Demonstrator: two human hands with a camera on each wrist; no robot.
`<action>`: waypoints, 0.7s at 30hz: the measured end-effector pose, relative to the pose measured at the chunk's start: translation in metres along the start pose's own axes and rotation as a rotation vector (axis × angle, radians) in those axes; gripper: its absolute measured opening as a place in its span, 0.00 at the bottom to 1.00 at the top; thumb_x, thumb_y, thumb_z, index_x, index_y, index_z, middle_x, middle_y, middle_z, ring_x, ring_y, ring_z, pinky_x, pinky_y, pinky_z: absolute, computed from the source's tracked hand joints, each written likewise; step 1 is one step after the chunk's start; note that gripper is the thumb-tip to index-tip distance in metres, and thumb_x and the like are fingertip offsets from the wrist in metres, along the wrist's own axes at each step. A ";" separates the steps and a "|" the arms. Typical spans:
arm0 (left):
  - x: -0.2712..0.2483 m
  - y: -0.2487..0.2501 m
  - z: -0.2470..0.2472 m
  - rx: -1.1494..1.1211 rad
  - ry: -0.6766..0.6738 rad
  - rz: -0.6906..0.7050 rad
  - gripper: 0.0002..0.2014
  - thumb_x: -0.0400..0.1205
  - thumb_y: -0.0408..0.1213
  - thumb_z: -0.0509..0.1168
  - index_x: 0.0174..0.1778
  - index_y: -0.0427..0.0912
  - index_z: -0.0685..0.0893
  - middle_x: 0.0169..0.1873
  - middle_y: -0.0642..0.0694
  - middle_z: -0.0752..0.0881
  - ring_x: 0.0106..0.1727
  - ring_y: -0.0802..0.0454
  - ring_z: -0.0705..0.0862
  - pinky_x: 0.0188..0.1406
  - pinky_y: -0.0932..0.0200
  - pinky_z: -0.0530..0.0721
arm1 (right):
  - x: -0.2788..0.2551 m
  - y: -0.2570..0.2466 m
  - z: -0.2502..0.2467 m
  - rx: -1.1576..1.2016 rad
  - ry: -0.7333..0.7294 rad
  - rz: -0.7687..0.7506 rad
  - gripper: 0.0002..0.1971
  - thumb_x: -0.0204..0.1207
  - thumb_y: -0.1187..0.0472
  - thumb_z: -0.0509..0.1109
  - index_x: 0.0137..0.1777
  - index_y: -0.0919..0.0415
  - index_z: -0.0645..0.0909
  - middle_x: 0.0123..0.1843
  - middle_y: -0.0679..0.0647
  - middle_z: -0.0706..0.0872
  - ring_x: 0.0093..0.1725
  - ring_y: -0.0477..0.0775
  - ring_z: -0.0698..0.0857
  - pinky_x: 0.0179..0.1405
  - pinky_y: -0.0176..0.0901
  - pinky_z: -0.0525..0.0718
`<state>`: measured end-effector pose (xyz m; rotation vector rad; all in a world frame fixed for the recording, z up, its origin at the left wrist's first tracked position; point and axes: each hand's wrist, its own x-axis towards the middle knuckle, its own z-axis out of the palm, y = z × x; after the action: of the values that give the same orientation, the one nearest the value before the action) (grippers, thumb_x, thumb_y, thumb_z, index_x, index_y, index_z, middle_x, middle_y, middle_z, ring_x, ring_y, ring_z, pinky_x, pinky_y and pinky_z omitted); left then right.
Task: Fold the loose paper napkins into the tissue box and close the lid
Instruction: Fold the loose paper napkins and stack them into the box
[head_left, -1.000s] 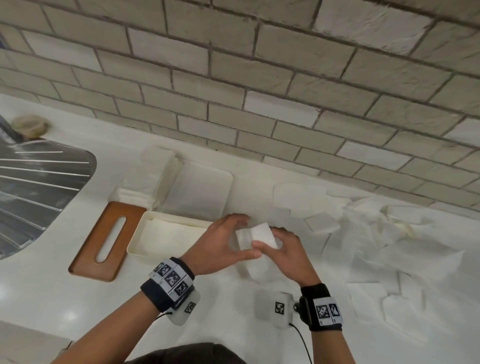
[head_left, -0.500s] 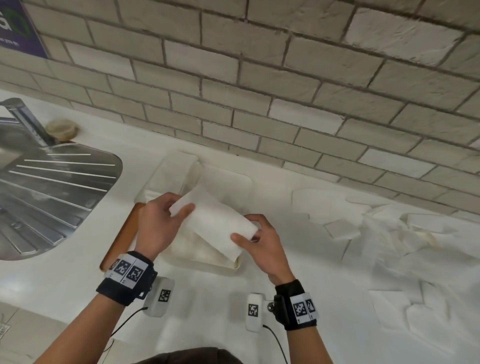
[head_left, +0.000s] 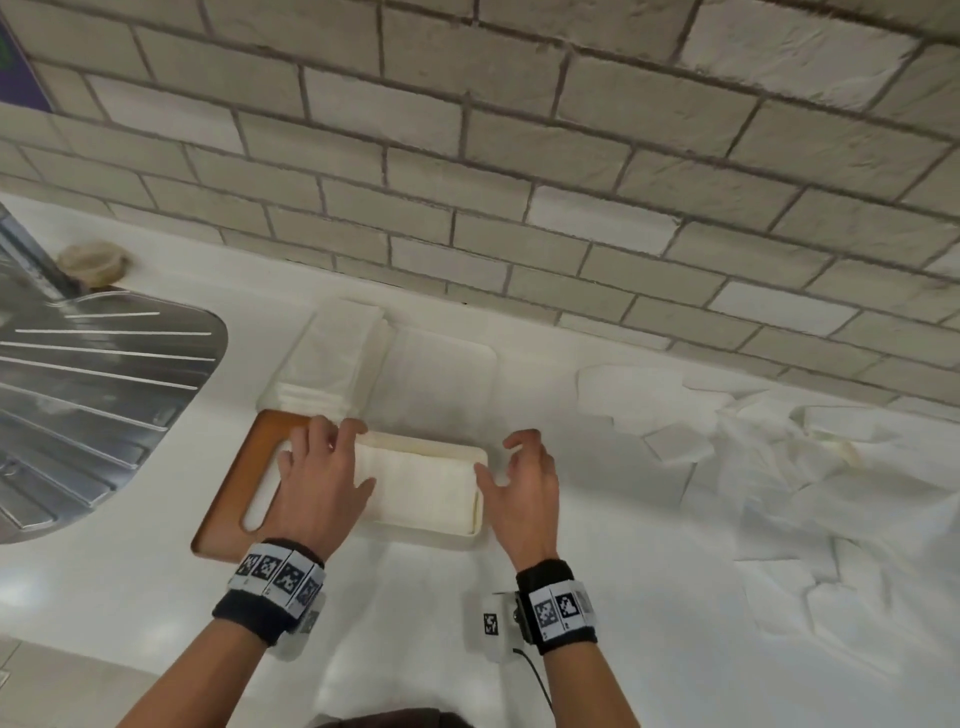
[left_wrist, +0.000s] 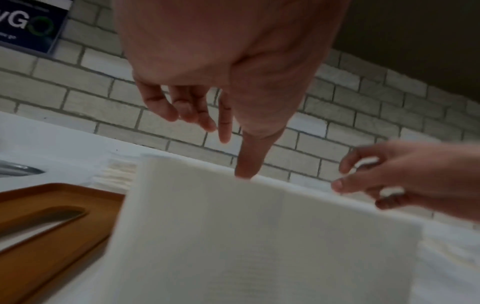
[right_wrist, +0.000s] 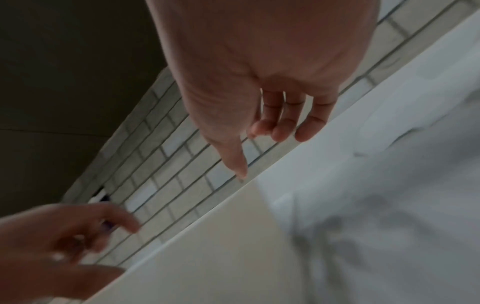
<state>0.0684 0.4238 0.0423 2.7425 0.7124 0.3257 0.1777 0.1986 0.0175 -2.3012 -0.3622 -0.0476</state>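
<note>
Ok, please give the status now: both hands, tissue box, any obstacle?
Left hand open, fingers on folded napkin in tissue box. Right hand open, holds nothing. Wooden lid off, beside box. Loose napkins remain.

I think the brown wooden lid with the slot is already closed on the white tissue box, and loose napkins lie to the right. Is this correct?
Not quite. The brown wooden lid with the slot is not on the white tissue box; it lies flat on the counter to the box's left, as the head view shows. The box is open, a folded napkin inside. Loose napkins do lie to the right.
</note>
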 end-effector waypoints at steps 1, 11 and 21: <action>-0.003 0.007 -0.002 -0.062 0.040 0.017 0.32 0.67 0.38 0.88 0.65 0.45 0.83 0.55 0.41 0.80 0.54 0.37 0.76 0.48 0.38 0.79 | 0.010 0.016 -0.013 -0.049 0.022 -0.004 0.20 0.78 0.55 0.82 0.60 0.50 0.75 0.45 0.46 0.81 0.49 0.54 0.83 0.46 0.53 0.84; -0.051 0.110 0.023 -0.485 -0.143 0.266 0.14 0.81 0.32 0.78 0.50 0.58 0.85 0.43 0.64 0.82 0.49 0.60 0.82 0.46 0.67 0.80 | 0.164 0.195 -0.126 -0.508 -0.262 0.298 0.31 0.80 0.37 0.71 0.82 0.29 0.67 0.92 0.48 0.59 0.91 0.66 0.56 0.81 0.80 0.66; -0.056 0.210 0.101 -0.474 -0.255 0.289 0.07 0.87 0.43 0.73 0.59 0.55 0.84 0.52 0.62 0.83 0.55 0.64 0.81 0.55 0.60 0.85 | 0.059 0.225 -0.134 -0.575 -0.448 -0.041 0.31 0.80 0.25 0.59 0.83 0.18 0.61 0.94 0.37 0.57 0.94 0.60 0.56 0.85 0.71 0.63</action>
<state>0.1421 0.1978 0.0093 2.3637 0.1435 0.1703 0.3066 -0.0291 -0.0420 -2.8676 -0.6959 0.3973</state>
